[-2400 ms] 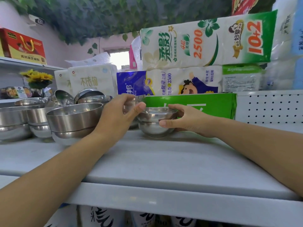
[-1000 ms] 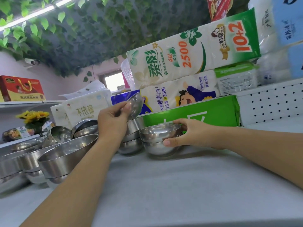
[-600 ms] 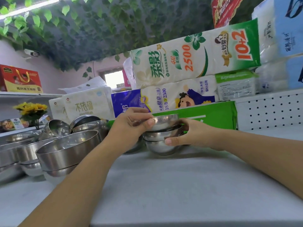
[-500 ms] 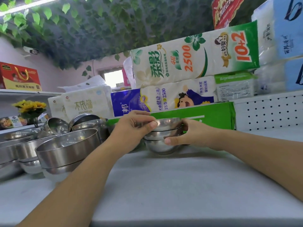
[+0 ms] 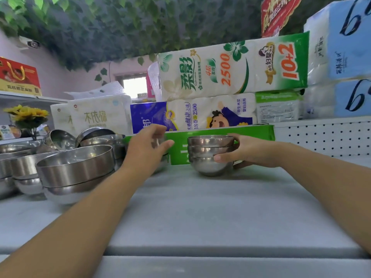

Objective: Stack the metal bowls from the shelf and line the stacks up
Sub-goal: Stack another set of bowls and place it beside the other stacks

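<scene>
Three small round steel bowls, nested in one stack, sat between our right thumb on the front wall and the fingers curled behind, so our right hand held the stack steady. Our left fingers curved around the glint of another small steel bowl. We could not tell whether they had closed on it, as our left hand hid most of it. The stack stood near the back edge of the grey shelf, right of the middle, just before a green carton. Wide steel bowls crowded the left edge. To do this step well, we judged, we should pinch the next bowl by its rim, carry it level, lower it centred, and brace the stack against sliding.
</scene>
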Demonstrator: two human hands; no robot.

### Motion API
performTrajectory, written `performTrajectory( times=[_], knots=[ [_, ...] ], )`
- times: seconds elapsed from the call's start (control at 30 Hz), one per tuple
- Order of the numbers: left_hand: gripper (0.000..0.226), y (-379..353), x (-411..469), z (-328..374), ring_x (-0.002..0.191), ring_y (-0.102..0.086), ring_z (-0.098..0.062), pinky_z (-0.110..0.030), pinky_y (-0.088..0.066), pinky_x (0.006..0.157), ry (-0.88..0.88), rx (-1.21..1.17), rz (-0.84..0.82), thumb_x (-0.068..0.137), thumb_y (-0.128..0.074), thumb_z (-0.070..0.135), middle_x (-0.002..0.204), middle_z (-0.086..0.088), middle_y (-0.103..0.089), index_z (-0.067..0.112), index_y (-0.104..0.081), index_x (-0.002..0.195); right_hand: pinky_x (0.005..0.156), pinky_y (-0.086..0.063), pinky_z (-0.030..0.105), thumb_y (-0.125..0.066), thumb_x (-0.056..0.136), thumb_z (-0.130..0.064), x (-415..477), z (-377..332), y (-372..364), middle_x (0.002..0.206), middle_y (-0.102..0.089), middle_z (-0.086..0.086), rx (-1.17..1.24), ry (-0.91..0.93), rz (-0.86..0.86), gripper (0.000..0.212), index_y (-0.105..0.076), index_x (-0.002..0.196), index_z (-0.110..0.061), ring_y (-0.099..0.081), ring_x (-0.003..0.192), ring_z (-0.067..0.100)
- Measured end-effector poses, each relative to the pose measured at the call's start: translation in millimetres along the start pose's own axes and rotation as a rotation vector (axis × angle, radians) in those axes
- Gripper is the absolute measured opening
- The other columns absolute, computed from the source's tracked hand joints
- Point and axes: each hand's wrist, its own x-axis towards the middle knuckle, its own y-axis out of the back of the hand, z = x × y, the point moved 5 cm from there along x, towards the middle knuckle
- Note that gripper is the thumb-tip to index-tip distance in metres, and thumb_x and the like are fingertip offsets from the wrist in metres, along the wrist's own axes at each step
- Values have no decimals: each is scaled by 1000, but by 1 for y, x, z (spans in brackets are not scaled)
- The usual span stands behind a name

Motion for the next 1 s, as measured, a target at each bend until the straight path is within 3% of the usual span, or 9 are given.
performTrajectory(
  times=[0.07,0.13,0.23,0.37,0.57,0.77,0.9,1.0],
  knots=[
    [39,8,2,-2,105,-59,-17,-26,-44,91,-60,169,97,87,-76,22,118,-4,-67,13,-64,122,97,-58,42,-99,42,-51,-1,1,-1,133,-63,-4,-13,-28,3,122,-39,146,-36,-63,119,18],
    [44,9,6,-8,114,-56,-31,-40,-44,97,-50,424,112,89,-74,26,122,-13,-65,9,-61,127,102,-54,45,-101,41,-51,2,4,-6,138,-59,-4,-7,-50,28,147,-11,157,-44,-59,124,20],
    [36,7,11,-20,109,-56,-38,-47,-47,92,60,640,45,93,-68,30,114,-18,-66,6,-61,119,116,-40,47,-99,46,-42,6,4,-11,141,-56,-3,30,-31,68,160,14,159,-39,-50,135,23],
    [26,7,9,-27,98,-58,-27,-38,-48,83,46,420,47,88,-74,22,106,-11,-67,8,-66,107,109,-46,39,-96,61,-28,5,1,-8,116,-58,-12,76,11,111,139,0,161,-32,-56,121,18],
    [25,8,6,-10,96,-56,-23,-28,-36,79,-10,250,90,83,-79,18,98,-3,-63,10,-68,104,85,-63,40,-95,51,-31,-6,-8,11,127,-56,-2,193,32,147,113,-34,146,-34,-64,113,24],
    [30,-6,-2,21,99,-52,-16,-17,-39,81,-138,81,1,84,-78,19,107,-2,-57,16,-67,112,90,-61,47,-97,46,-31,-13,-23,53,137,-53,4,324,98,272,121,-33,148,-28,-62,118,29],
    [37,-25,-4,18,99,-51,-18,-29,-43,92,-156,138,-123,81,-81,25,108,-3,-55,18,-68,115,83,-63,39,-93,54,-26,-26,-20,71,133,-53,-2,265,70,318,116,-30,151,-29,-62,115,22],
    [33,-40,-6,15,93,-49,-13,-24,-42,87,-199,152,-200,78,-83,27,101,0,-56,21,-70,108,84,-62,39,-94,58,-29,-29,-13,67,124,-54,-9,159,28,302,115,-28,152,-33,-62,113,19]
  ],
)
